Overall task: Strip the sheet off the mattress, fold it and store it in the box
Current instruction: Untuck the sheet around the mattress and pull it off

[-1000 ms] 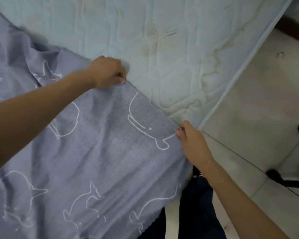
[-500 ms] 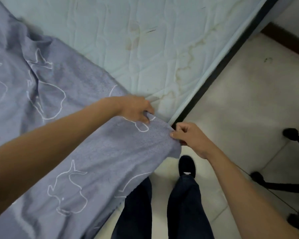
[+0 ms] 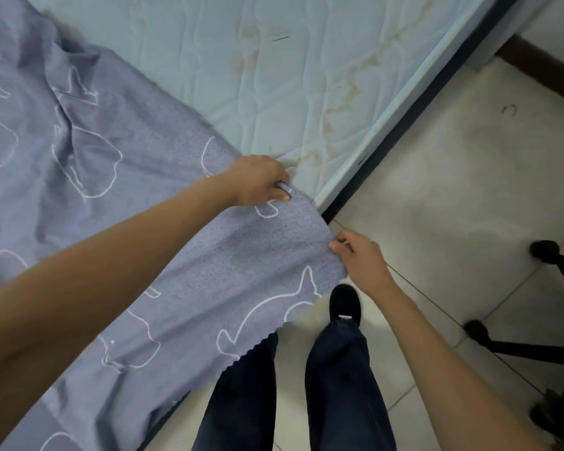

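Gripping the blue-grey whale-print sheet (image 3: 118, 203) along its near edge, the left hand (image 3: 258, 182) has its fingers curled into a bunch of cloth right at the mattress corner. The right hand (image 3: 362, 258) pinches the hem just off the bed, over the tiled floor (image 3: 453, 196). A short span of cloth runs between them. Beyond the hands, the stained quilted mattress (image 3: 290, 70) lies bare across its far right part, but the sheet covers all the left part in view and drapes down the near side. Stripping looks roughly half done, by my judgement. Pulling the rest free, folding and storing remain. No box is in view.
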